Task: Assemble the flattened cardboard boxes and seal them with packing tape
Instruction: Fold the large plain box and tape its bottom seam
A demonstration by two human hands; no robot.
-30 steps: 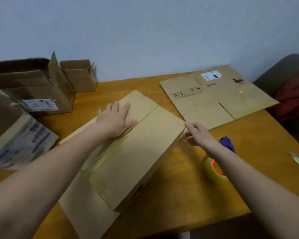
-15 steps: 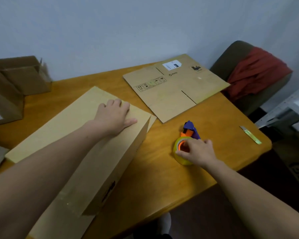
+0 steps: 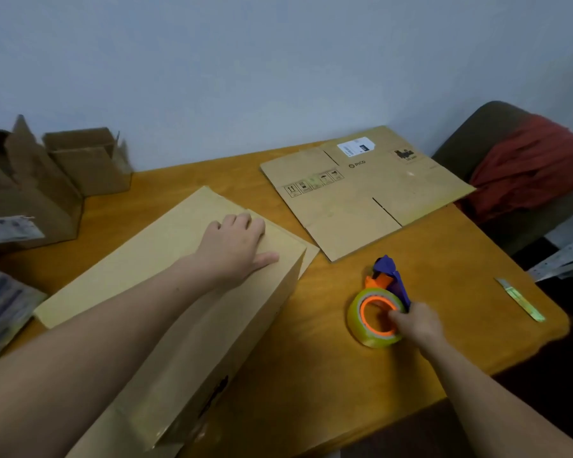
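Left hand (image 3: 234,249) lies flat, fingers straight, on the box (image 3: 186,292); right hand (image 3: 417,325) grabs the tape roll (image 3: 376,317) just beside it.

Cut off by the bottom edge: near end of the box (image 3: 166,259), with dark print on its side too blurred to read. Hidden under the left hand (image 3: 235,246): a patch of the box top. Tucked out of sight inside the core of the roll (image 3: 354,320): tips of the fingers (image 3: 394,315) of the right hand (image 3: 417,325). Partly masked by roll and hand: dispenser (image 3: 386,271). Blurred and clipped by the left edge: carton (image 3: 30,193) and bag (image 3: 0,309), print unreadable. Too small to read: label (image 3: 356,148) and icons on the flat cardboard (image 3: 354,200). Clipped at the right edge: chair (image 3: 477,133) and cloth (image 3: 526,160). Smeared, detail lost: cutter (image 3: 520,300).
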